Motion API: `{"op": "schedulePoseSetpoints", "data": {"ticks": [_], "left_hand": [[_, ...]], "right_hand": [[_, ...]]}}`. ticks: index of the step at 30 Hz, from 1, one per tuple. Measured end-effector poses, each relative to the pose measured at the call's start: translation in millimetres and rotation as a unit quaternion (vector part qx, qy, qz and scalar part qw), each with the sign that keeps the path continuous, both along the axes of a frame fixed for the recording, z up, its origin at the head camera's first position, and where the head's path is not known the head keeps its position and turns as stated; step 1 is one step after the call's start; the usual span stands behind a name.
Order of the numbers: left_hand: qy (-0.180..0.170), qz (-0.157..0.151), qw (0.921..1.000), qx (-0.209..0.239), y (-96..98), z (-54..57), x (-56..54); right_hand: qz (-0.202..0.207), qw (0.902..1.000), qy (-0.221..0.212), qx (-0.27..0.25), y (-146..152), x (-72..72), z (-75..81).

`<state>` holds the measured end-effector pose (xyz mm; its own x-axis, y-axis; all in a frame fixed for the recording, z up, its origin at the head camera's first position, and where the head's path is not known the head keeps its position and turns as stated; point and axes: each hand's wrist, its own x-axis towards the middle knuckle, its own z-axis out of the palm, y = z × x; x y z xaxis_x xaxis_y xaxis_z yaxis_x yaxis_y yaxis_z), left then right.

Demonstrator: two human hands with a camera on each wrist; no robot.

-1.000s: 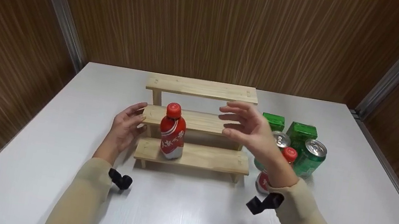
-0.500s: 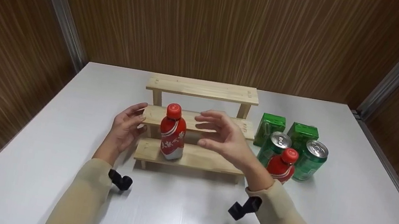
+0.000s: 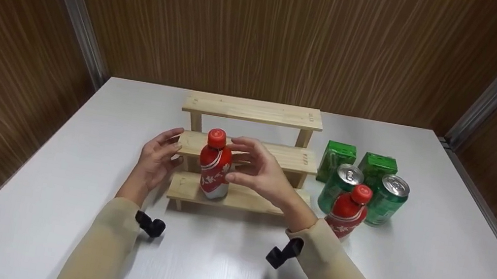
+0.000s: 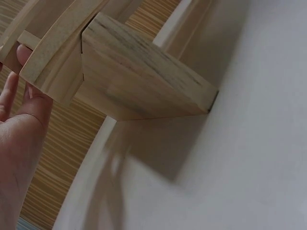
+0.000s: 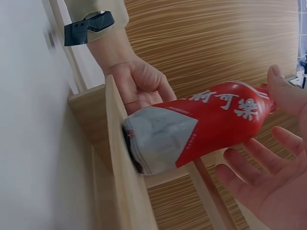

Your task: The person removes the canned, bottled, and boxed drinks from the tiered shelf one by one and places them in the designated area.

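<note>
A red drink bottle (image 3: 215,164) with a red cap stands upright on the lowest step of a wooden three-step rack (image 3: 268,202), left of its middle. My left hand (image 3: 158,157) holds the left end of the middle step; the left wrist view shows its fingers (image 4: 31,96) at the board's end. My right hand (image 3: 263,172) is at the bottle's right side, thumb tip right at the label and fingers spread around behind it. In the right wrist view, its palm and loosely bent fingers (image 5: 244,165) show beside the bottle (image 5: 220,115), with no firm grip visible.
Right of the rack, a second red bottle (image 3: 347,212) stands in front of two green cans (image 3: 339,191) and two green boxes (image 3: 340,154). Wood-grain panels (image 3: 265,32) enclose the white table (image 3: 209,263) at the back and sides.
My right hand has moved left from the rack's right end to the bottle on the lowest step, uncovering the second bottle. The left hand and that first bottle have stayed put.
</note>
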<state>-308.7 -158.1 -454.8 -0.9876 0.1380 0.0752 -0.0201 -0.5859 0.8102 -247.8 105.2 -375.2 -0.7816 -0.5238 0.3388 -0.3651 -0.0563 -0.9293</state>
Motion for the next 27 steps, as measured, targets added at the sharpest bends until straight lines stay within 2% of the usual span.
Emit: {"op": "schedulePoseSetpoints", "data": {"ticks": [5,12,21,27], "left_hand": [[-0.003,0.004,1.0000,-0.006,0.8,0.5,0.2],[-0.005,0.007,1.0000,-0.004,1.3,1.6,0.2],[-0.001,0.004,1.0000,-0.004,0.8,2.4,-0.2],[-0.006,0.006,1.0000,-0.002,0.8,1.8,0.7]], "right_hand": [[-0.004,0.9998,-0.017,0.009,-7.6,-2.1,-1.6],[-0.016,0.9997,-0.009,0.018,-19.9,8.6,9.6],[-0.050,0.9985,0.001,0.022,-30.6,8.6,6.0],[-0.054,0.9983,-0.003,0.022,-34.5,8.3,4.4]]}}
